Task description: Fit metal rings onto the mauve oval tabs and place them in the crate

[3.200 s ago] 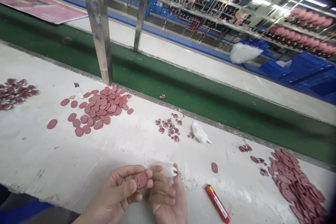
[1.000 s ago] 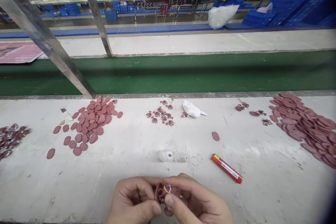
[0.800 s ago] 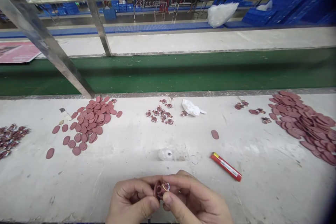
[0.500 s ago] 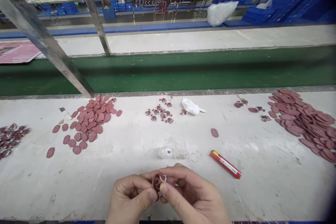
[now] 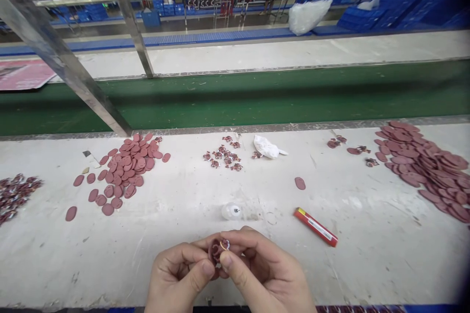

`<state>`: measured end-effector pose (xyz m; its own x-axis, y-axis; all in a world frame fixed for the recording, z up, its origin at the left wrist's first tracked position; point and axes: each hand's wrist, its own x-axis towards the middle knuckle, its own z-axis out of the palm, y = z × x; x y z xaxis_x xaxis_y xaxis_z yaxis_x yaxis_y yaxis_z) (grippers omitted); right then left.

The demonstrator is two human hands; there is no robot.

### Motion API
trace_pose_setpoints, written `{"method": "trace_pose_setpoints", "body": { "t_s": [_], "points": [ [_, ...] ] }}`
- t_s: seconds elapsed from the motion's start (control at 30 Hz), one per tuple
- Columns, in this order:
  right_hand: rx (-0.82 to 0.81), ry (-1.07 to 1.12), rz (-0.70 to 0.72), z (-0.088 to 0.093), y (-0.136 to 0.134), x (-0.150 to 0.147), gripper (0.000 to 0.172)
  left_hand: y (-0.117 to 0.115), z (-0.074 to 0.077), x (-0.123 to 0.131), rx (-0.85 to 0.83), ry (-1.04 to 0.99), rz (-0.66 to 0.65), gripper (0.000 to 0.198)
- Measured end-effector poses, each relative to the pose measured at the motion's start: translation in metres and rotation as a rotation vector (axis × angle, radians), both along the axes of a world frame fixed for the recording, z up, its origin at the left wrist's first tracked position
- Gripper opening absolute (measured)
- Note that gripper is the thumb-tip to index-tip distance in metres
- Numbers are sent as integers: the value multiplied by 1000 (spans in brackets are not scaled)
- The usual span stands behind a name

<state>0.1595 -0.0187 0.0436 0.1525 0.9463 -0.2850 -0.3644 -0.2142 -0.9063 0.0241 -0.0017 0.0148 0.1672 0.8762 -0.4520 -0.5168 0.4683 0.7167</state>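
Low in the middle of the view, both hands meet over the bench. My left hand (image 5: 179,272) is closed, thumb and fingers pinching a dark red oval piece (image 5: 213,250) that looks curled. Against it, my right hand (image 5: 270,269) pinches a small maroon part (image 5: 224,244) with white and yellowish edges. The fingers hide much of both pieces, and I cannot tell whether they are joined. Just beyond the fingertips is a small whitish bottle (image 5: 232,211). To the right lies a red box (image 5: 316,227) with a yellow end and white label.
Flat dark red ovals form a pile (image 5: 125,166) at left and a larger pile (image 5: 422,161) at right. Small maroon parts (image 5: 223,156) cluster centrally beside crumpled white material (image 5: 267,146); more parts (image 5: 18,195) lie far left. A metal post (image 5: 81,78) rises behind.
Both hands, with the pieces in them, have shifted slightly left in the view. The small maroon part has tilted a little. Objects on the bench stay in place.
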Motion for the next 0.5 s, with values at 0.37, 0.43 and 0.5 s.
{"method": "trace_pose_setpoints", "body": {
  "t_s": [0.37, 0.43, 0.5],
  "points": [
    [40, 12, -27, -2, 0, -8, 14, 1, -2, -7, 59, 27, 10, 27],
    [20, 8, -3, -1, 4, -8, 15, 2, -2, -8, 78, 19, 40, 27],
    [2, 1, 21, 1, 10, -9, 17, 2, -3, -10, 73, 26, 77, 27]
  ]
}}
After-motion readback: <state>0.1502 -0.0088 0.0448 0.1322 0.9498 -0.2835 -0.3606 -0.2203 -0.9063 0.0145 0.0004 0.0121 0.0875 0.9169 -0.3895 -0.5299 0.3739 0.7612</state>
